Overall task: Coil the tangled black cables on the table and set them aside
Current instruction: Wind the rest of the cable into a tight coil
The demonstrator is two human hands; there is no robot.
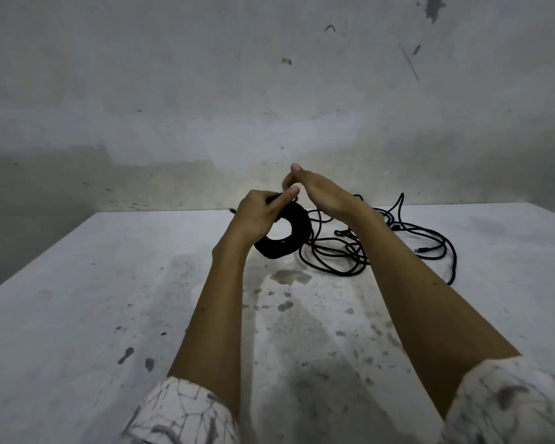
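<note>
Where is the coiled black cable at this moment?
In the head view, the coiled cable hangs near the table's far edge, gripped by the left hand, left of the loose tangled cables.

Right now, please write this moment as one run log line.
left hand: holds black coil | right hand: winding, grip unclear | loose cables: tangled on table

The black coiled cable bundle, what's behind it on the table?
Behind and right of the black coiled cable bundle in the left hand, loose tangled black cables sprawl on the white table. The right hand and forearm cover part of them.
</note>
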